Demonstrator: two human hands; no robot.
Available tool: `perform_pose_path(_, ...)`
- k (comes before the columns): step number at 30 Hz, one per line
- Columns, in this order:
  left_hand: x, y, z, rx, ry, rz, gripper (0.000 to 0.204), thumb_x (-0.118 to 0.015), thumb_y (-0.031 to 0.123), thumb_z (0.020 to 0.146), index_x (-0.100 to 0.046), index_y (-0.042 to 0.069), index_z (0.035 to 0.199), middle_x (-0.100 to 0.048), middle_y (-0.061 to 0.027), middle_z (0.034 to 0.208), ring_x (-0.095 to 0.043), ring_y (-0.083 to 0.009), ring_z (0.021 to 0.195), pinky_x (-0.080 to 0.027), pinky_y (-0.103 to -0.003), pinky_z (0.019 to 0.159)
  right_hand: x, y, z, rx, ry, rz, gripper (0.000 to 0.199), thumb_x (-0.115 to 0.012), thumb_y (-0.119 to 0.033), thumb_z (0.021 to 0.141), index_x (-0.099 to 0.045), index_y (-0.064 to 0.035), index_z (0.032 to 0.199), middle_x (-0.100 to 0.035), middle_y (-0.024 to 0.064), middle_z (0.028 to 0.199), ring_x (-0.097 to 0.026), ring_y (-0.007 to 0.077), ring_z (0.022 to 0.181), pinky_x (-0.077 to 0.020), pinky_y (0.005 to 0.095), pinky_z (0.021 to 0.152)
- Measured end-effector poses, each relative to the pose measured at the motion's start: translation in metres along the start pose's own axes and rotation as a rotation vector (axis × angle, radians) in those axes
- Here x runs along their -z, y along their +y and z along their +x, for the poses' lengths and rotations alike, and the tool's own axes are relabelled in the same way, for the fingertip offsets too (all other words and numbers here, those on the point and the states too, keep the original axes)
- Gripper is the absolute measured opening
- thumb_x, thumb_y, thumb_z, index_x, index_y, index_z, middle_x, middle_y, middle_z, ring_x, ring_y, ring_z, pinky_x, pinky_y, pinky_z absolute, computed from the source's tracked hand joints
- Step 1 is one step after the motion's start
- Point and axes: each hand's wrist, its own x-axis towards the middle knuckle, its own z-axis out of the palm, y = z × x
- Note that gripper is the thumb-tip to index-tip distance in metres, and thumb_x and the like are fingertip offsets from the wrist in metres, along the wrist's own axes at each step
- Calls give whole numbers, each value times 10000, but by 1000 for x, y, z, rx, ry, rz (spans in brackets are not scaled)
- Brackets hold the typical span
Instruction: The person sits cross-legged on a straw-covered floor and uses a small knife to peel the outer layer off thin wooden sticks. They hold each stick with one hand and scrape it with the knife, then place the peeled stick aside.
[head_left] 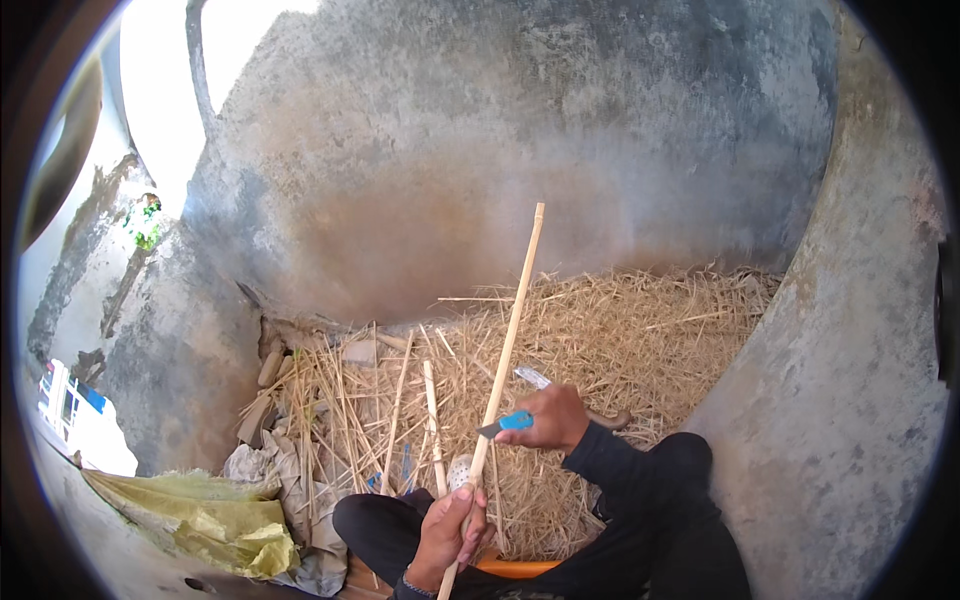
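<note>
A long pale strip of split wood, likely bamboo (513,325), slants upward from my lap toward the back wall. Low down on it, my left hand (452,530) is closed around the strip. My right hand (553,417) grips a blue-handled utility knife (515,421). The knife's short grey blade points left and lies against the strip, above my left hand. Most of the handle is hidden by my right fingers.
Shavings (630,340) heap along the grey wall (560,130). Other pale strips (432,410) lean left of my hands. A yellowish sack (200,520) lies at the lower left. An orange edge (518,568) shows beneath me. My dark-clad legs frame the work.
</note>
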Motion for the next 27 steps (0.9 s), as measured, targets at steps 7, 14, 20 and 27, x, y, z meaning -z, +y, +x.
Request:
perform_pose_path(7, -4, -7, -6, 36, -86, 6, 344, -291, 302, 1048, -479, 24, 969, -425, -16, 525, -296, -87, 322, -290, -223, 371, 18, 76, 24, -181, 137, -207, 772, -467, -846, 716, -537, -113, 486, -462, 48, 419, -510, 225, 381, -382, 374, 387)
perform_pose_path(14, -5, -21, -26, 77, -143, 104, 331, -316, 304, 1043, -494, 41, 949, -417, -2, 512, -303, -89, 333, -307, -225, 432, 61, 122, 44, -441, 313, -243, 810, -401, -870, 727, -522, -108, 480, -405, 34, 409, -471, 207, 382, -350, 374, 390)
perform_pose_path(20, -17, -19, -42, 154, -26, 347, 394, -415, 390, 1009, -499, 76, 786, -434, 17, 503, -407, -79, 430, -370, -209, 450, 71, 188, 41, -745, 255, -379, 843, -411, -861, 728, -597, -58, 548, -553, 128, 505, -597, 306, 512, -447, 445, 482)
perform_pose_path(27, -5, -6, -67, 74, 102, 327, 358, -415, 373, 1012, -513, 86, 821, -402, 40, 499, -364, -52, 396, -297, -192, 376, 65, 280, 3, -1183, 223, -520, 890, -386, -830, 762, -683, 9, 727, -631, 203, 661, -648, 357, 717, -465, 478, 632)
